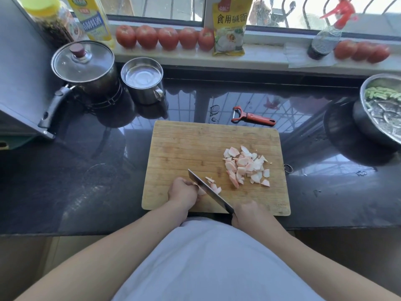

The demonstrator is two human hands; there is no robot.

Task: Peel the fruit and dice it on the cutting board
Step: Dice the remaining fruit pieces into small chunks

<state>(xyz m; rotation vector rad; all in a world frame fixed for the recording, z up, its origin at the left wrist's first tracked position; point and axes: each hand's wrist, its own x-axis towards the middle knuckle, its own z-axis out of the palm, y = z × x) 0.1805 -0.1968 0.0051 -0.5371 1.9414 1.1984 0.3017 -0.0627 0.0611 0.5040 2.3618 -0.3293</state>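
Observation:
A wooden cutting board (186, 146) lies on the dark counter. A pile of pale pink-white fruit pieces (247, 168) sits on its right half. My right hand (249, 213) grips the handle of a cleaver (208, 190), whose blade runs diagonally up-left across the board's near edge. My left hand (183, 192), fingers curled, holds the last bit of fruit (201, 191) against the blade's left side. A few cut slices (214, 186) lie just right of the blade.
A red peeler (251, 116) lies behind the board. A lidded pot (83, 66) and a steel cup (142, 80) stand back left. A steel bowl with greens (382, 109) is at the right edge. Tomatoes (167, 38) line the windowsill.

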